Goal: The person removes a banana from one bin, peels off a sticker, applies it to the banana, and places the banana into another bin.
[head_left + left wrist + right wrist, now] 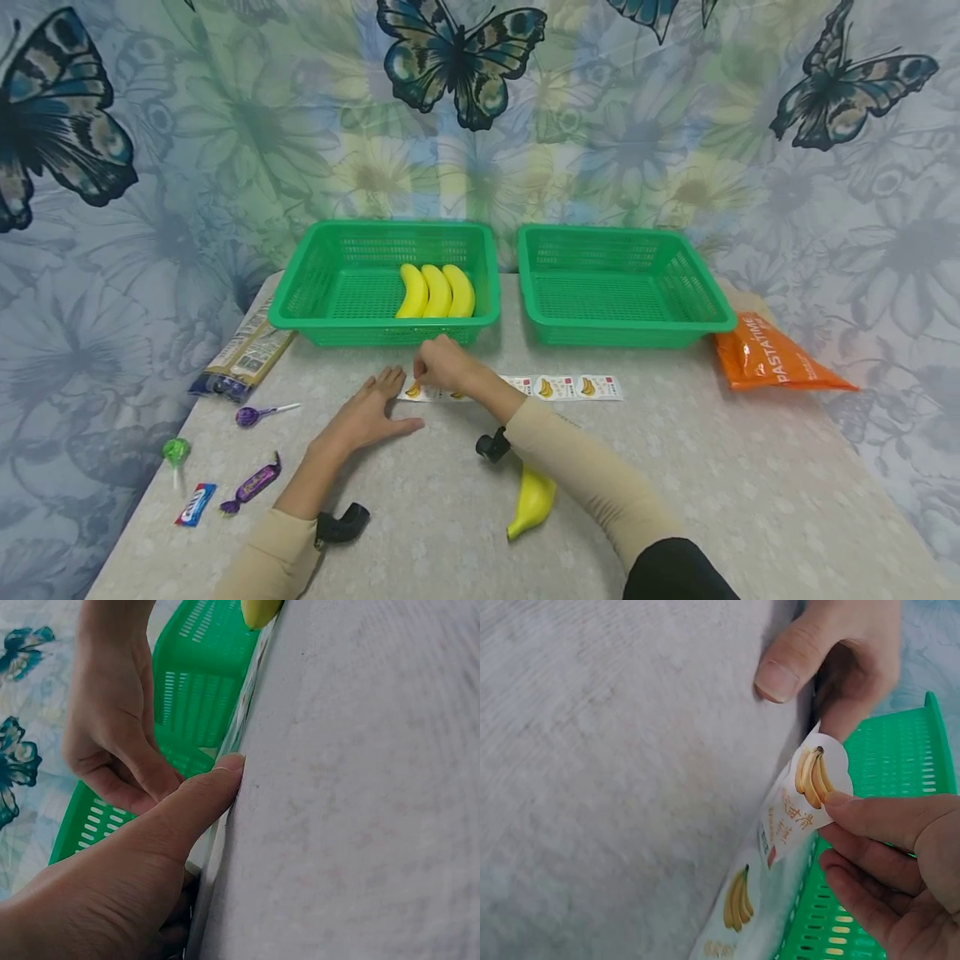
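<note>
A strip of banana stickers (566, 387) lies across the table in front of the baskets. My right hand (448, 365) is over its left end, and in the right wrist view its thumb and fingers pinch one sticker (810, 784), which is lifted and bent up from the strip. My left hand (367, 415) rests on the table at that same end, fingers stretched forward and thumb out to the side; its fingertips are right at the strip. A single yellow banana (534, 500) lies nearer me, partly hidden beneath my right forearm.
Three bananas (437, 292) lie in the left green basket (292, 308); a second green basket (622, 335) stands beside it. An orange pasta bag (776, 354) is at right. At left lie a long package (251, 350), a purple lollipop (247, 416), a green lollipop (176, 452) and wrapped sweets (257, 483).
</note>
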Demonstrator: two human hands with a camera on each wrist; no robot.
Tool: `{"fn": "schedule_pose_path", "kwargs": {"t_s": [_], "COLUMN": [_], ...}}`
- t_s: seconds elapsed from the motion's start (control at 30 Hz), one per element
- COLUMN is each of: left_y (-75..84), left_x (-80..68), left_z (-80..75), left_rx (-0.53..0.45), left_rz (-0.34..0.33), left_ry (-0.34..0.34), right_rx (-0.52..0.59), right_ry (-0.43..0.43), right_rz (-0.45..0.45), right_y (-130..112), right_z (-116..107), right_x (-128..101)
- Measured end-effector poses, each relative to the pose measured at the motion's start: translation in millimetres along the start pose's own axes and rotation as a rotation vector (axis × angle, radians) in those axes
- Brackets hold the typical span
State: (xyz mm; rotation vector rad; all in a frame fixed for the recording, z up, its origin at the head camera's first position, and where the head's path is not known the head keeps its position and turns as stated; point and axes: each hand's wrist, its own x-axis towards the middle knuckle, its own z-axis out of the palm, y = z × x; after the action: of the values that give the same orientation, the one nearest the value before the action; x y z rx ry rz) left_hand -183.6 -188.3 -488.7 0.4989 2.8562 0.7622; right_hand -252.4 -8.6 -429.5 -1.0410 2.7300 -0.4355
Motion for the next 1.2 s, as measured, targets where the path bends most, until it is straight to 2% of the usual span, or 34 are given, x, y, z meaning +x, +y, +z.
{"fn": "schedule_pose_path", "kwargs": {"t_s": [0.53, 0.73, 0.9, 1.07, 1.2], "left_y": [1.2, 0.7, 1.7, 4.0, 6.6], "left_x": [-0.4, -0.6, 0.0, 1.7, 2.8], "left_z": [-2.2, 0.0, 1.0, 2.6, 3.5], "left_rx": [0.051, 0.047, 0.044, 0.034, 0.018], "left_rz": [0.003, 0.005, 0.018, 0.017, 0.016], "left_ry": [0.006, 0.008, 0.018, 0.015, 0.015], "right_rx": [0.064, 0.135, 0.21, 0.349, 0.389], "right_ry": [0.047, 0.076, 0.15, 0.201, 0.234], "right_rz": [-0.041, -0.034, -0.028, 0.021, 0.065], "right_y": [9.5, 16.8, 23.6, 32.2, 38.8], "right_z": [-20.7, -21.5, -26.3, -33.9, -38.1], "right_x": [-24.9, -35.0, -47.0, -65.3, -83.0]}}
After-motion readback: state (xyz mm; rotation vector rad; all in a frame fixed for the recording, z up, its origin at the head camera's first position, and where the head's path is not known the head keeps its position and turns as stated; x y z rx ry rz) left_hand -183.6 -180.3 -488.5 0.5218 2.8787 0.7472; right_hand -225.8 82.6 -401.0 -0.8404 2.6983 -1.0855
